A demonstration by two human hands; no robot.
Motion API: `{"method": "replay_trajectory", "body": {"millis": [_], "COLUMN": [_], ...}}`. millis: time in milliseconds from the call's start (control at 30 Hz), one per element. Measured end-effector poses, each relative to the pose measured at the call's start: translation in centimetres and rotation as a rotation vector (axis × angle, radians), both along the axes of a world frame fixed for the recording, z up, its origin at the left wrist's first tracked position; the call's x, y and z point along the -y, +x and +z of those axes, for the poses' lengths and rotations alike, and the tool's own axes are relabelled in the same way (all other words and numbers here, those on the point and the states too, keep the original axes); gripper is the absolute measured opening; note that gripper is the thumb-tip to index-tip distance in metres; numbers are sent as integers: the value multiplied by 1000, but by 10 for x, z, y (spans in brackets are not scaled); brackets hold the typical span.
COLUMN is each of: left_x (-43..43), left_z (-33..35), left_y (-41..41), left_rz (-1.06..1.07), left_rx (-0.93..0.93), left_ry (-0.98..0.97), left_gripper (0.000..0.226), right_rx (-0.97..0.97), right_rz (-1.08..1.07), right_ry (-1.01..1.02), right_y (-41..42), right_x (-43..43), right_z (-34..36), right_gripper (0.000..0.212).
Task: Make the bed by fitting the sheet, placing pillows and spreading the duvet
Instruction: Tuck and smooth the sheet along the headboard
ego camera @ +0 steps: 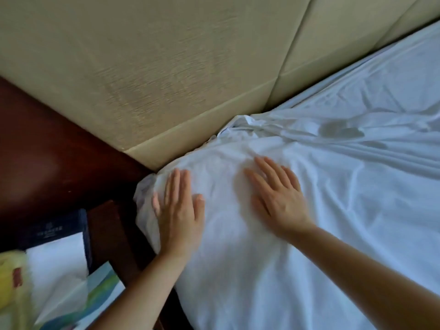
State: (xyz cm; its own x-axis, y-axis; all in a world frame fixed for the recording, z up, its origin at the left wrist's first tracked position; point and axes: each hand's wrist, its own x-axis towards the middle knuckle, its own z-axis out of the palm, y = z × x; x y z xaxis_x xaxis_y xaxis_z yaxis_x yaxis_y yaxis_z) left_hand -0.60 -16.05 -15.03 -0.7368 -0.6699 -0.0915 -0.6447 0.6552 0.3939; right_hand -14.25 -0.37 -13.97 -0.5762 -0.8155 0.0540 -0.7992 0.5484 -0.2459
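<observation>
Just below the beige headboard [166,67], the white sheet [338,210] stretches lengthwise alongside it, bunched at the near corner. Left hand [179,220] and right hand [278,203] press flat on top, fingers straight, slightly spread.

No text could be read. A pale emblem and a line of small print were seen on the blue box [54,231] — too blurred to be made out.

Left hand [179,214] and right hand [277,198] lie flat, fingers straight.
</observation>
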Motion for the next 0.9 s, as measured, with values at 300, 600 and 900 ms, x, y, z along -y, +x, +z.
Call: {"method": "replay_trajectory", "body": {"millis": [300, 600, 900], "left_x": [-56, -86, -100], "left_z": [32, 54, 48], "left_y": [-110, -206, -239], "left_rz": [-428, -423, -303], "left_rx": [-167, -126, 134], "left_ry": [201, 427, 944], "left_gripper": [40, 77, 80], "right_rx": [17, 519, 940], "right_rz": [-313, -704, -616], "right_ry": [-50, 88, -20], "right_y": [-87, -185, -192], "right_x": [-111, -138, -133], "right_z": [37, 62, 64], "right_gripper": [62, 78, 15]}}
